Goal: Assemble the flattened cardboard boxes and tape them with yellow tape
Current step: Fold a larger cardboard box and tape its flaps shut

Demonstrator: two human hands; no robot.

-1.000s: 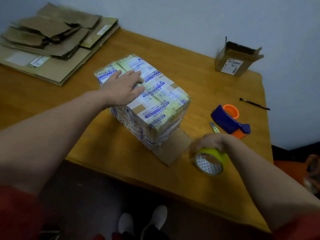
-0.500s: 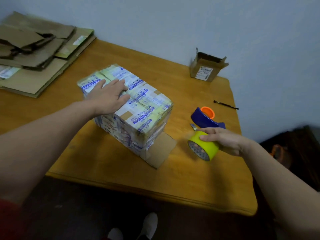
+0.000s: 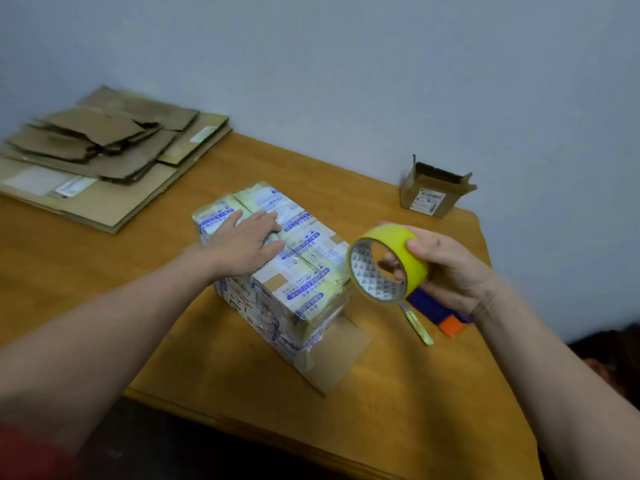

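The box (image 3: 304, 271) you are working on stands folded up near the middle of the worktop (image 3: 104, 289), wrapped in old printed tape with a yellowish cast. I cannot tell whether any of those bands come from your roll. Its top seam looks closed. At the near bottom end a bare cardboard flap (image 3: 332, 358) lies out flat on the worktop, so that end is not yet shut.

Your left hand (image 3: 246, 244) lies flat on the top of the box with the fingers straight, pressing it down. Your right hand (image 3: 453, 268) grips the yellow tape roll (image 3: 391, 237), thumb on the outer band and fingers through the core, raised just to the right of the box and apart from it. No free end of tape shows pulled from the roll, so I judge the taping of this box is about to start and is not yet under way.

Under your right hand lie a blue and orange tape dispenser (image 3: 440, 313) and a thin yellow-green cutter (image 3: 417, 323). A small box (image 3: 433, 195) stands at the far right by the wall, its top flaps open.

At the far left is the stack of flattened boxes (image 3: 104, 161), several deep. By my reckoning most of the job is still ahead: one box is nearly formed, and the pile is still to be assembled.
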